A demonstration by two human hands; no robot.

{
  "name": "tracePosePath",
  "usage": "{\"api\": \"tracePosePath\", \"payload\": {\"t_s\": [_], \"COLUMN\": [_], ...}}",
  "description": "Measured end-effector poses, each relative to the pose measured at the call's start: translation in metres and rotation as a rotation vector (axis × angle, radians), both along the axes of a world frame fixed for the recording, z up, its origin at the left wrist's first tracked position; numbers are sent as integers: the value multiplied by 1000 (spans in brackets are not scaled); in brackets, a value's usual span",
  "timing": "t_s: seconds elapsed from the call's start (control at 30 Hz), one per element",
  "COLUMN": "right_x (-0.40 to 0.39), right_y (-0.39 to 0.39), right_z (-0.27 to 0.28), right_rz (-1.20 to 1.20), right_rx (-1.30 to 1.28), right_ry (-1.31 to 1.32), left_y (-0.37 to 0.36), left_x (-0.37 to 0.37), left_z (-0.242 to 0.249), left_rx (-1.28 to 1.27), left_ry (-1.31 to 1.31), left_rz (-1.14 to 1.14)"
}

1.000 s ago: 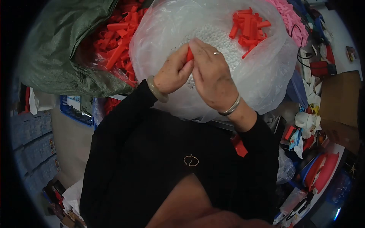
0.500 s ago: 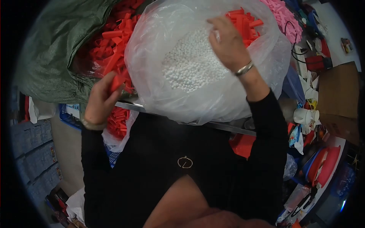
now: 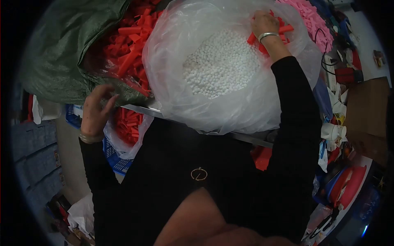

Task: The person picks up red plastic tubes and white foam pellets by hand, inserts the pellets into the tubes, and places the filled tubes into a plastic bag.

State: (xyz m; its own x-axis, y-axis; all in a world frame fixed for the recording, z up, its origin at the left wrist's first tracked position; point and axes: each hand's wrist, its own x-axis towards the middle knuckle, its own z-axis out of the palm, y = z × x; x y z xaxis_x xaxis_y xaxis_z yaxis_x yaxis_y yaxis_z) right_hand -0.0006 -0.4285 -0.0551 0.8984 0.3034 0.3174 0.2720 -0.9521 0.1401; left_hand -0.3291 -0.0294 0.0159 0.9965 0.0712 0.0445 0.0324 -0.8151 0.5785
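Observation:
My left hand (image 3: 96,110) is open and holds nothing, its thumb and fingers apart. It hovers beside the lower edge of the green woven sack (image 3: 61,53), to the left of a lower plastic bag of red pieces (image 3: 128,127). My right hand (image 3: 264,24) is over a small pile of red plastic pieces (image 3: 286,29) at the far right of a large clear plastic bag (image 3: 176,106). Its fingers are curled downward, and their tips and anything in them are hidden. Many small white balls (image 3: 223,61) fill the middle of this bag.
More red pieces (image 3: 131,49) spill from the green sack's mouth. Pink pieces (image 3: 310,20) lie at the far right. A blue basket (image 3: 117,160) sits beneath the lower bag. To the right are a cardboard box (image 3: 367,119), a white cup (image 3: 332,132) and a cable.
The red piece has left my left hand, which has opened and moved slightly left and down. My right hand has moved from above the white balls to the red pile, right and away.

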Motion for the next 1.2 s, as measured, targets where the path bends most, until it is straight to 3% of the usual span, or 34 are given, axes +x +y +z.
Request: {"api": "tracePosePath", "payload": {"t_s": [0.1,0.23,0.33,0.4,0.43,0.5,0.6,0.63,0.67,0.73,0.83,0.9,1.13,1.2], "right_x": [-46,-89,-91,-86,-92,-113,-134,-134,-136,-136,-130,-130,-141,-148], "right_y": [20,44,54,60,67,82,88,88,86,77,58,48,26,26], "right_z": [30,4,-22,-51,-51,-49,-45,-46,-34,-5,7,25,64,72], "right_rz": [112,141,57,135,140,365,508,399,399,289,333,350,508,510], "right_rx": [-23,-61,12,269,271,449,575,725,726,1007,1144,1215,1273,991], "right_ry": [220,373,434,424,427,653,898,1193,1196,1493,1524,1530,1510,1299], "left_y": [-8,-23,-34,-36,-36,-37,-45,-49,-55,-68,-92,-108,-165,-167], "left_x": [9,24,29,30,31,32,39,42,46,53,66,78,112,117], "left_z": [3,0,4,5,5,4,5,6,6,6,-1,-13,-57,-67], "left_rx": [-14,-63,-78,-90,-87,-112,-109,-109,-154,-198,-320,-330,-383,-371], "left_ry": [-55,-106,-141,-150,-147,-182,-218,-212,-221,-232,-208,-224,-315,-198], "left_rz": [-37,-91,-129,-147,-143,-149,-193,-192,-211,-230,-264,-407,-523,-558]}}
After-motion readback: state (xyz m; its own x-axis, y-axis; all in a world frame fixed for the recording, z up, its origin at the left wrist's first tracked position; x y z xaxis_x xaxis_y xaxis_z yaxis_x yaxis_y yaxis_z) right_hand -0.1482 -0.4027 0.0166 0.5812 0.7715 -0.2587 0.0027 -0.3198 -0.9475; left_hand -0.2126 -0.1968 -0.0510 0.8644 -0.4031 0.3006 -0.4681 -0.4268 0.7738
